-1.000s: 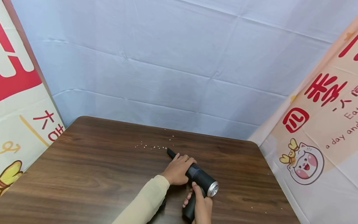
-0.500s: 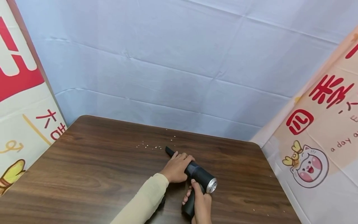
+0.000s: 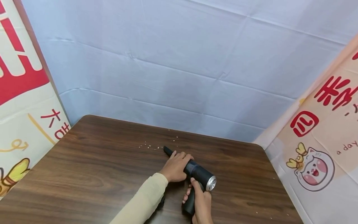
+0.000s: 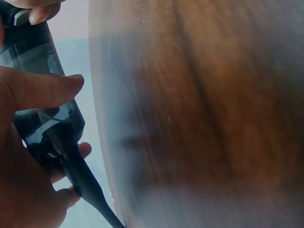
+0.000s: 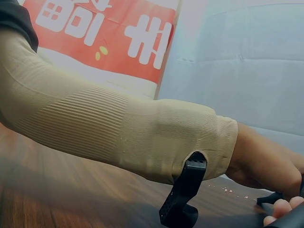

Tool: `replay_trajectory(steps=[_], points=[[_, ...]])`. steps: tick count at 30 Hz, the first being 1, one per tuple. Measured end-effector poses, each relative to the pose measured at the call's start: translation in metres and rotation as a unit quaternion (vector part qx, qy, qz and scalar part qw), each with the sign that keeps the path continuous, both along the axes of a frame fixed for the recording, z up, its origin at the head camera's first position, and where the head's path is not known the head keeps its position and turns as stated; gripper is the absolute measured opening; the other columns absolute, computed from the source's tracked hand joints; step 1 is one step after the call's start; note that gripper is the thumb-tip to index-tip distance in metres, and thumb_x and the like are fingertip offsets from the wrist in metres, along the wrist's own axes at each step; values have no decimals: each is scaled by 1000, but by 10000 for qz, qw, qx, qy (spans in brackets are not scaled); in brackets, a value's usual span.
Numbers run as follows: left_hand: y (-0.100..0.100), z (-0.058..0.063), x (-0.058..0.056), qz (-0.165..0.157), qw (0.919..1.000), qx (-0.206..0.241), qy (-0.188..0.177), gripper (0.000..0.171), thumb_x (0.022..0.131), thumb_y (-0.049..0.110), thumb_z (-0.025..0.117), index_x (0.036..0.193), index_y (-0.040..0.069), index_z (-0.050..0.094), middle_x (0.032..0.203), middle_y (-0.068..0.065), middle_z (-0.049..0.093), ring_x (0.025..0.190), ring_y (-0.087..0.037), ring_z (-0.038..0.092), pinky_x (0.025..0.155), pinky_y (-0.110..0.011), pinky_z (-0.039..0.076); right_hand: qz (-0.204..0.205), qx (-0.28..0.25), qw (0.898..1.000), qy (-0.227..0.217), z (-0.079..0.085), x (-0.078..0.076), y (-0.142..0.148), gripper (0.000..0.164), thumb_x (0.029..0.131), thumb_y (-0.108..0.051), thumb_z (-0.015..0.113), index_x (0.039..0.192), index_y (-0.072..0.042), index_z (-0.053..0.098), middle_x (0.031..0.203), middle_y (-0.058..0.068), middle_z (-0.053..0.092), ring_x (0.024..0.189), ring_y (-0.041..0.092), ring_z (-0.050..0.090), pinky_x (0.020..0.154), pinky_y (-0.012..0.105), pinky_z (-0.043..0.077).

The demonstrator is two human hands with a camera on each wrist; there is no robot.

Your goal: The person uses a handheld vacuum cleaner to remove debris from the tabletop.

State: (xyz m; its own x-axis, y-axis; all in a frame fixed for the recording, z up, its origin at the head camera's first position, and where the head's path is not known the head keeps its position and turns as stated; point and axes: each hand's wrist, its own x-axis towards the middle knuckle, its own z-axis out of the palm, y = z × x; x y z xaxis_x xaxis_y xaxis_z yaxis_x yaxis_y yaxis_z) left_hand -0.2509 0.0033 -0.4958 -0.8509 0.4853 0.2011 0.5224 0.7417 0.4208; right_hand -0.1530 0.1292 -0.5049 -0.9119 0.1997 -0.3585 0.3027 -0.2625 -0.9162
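Observation:
A black handheld vacuum cleaner (image 3: 202,175) with a silver rear end lies slantwise above the table in the head view. Its slim nozzle (image 3: 168,151) points to the far left, the tip beside pale crumbs (image 3: 149,146). My left hand (image 3: 175,167) grips the front of the barrel from above; in the left wrist view its thumb (image 4: 47,89) crosses the clear dust cup (image 4: 35,59). Lower down, my right hand (image 3: 200,202) holds the handle (image 3: 189,203), fingers wrapped round it. The right wrist view shows mostly the left sleeve (image 5: 142,133), with the nozzle tip (image 5: 267,198) partly visible.
The brown wooden table (image 3: 98,165) has rounded far corners. More crumbs (image 3: 177,137) lie toward its back edge, and a few specks (image 3: 271,217) at the right front. A pale blue cloth (image 3: 167,68) hangs behind; printed banners (image 3: 314,169) flank both sides. A black wrist mount (image 5: 185,190) hangs under the left sleeve.
The vacuum's nozzle has shifted slightly left along the crumbs, both hands moving with it. Several crumbs near the tip are gone from the table. The head view has turned a little left.

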Motion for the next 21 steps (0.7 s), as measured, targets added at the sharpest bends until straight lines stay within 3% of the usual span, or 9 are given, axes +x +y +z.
replay_trajectory(steps=[21], points=[[-14, -2, 0, 217, 9997, 74, -36, 62, 80, 2, 69, 138, 17, 56, 130, -6, 58, 130, -27, 53, 121, -54, 23, 268, -89, 9996, -58, 1, -6, -8, 41, 97, -37, 66, 103, 2, 55, 65, 2, 56, 50, 14, 55, 51, 33, 54]])
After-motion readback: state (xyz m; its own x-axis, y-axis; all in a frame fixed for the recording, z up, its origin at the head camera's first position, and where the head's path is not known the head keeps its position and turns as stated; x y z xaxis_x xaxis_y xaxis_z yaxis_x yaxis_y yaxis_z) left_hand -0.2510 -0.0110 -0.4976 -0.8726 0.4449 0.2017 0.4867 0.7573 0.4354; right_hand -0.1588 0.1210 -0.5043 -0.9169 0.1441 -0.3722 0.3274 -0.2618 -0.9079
